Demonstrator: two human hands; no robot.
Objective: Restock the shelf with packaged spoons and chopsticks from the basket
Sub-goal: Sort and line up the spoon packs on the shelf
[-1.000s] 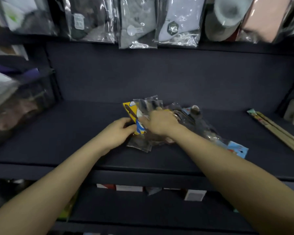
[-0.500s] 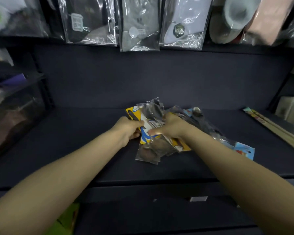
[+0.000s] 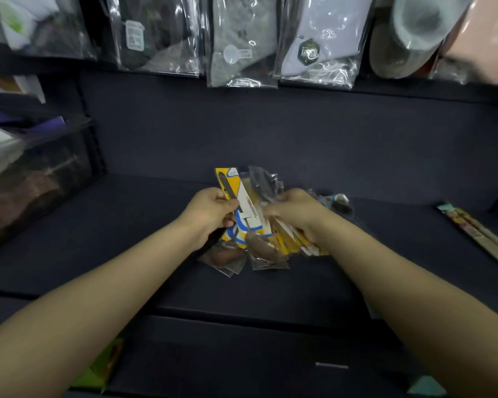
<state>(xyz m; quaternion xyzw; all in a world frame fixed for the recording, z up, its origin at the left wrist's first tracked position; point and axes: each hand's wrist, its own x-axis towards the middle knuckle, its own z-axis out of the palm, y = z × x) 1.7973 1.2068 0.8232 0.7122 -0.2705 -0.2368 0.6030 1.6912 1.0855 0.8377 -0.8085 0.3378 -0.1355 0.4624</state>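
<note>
Over the dark shelf point(image 3: 104, 225), in the head view, both hands are working a fan of spoon packs point(image 3: 250, 222). The left hand point(image 3: 210, 211) is gripping the yellow-and-blue card of the front pack, thumb curled over its left edge. The right hand point(image 3: 296, 209) is clutching the rest of the packs, fingers wrapped round their upper part, so the brown spoon bowls are hanging low toward the shelf. Just behind the right hand, more packs point(image 3: 338, 202) are lying flat on the shelf. Chopsticks point(image 3: 477, 234) are lying well apart at the far right. Bagged socks point(image 3: 242, 41) are hanging above.
</note>
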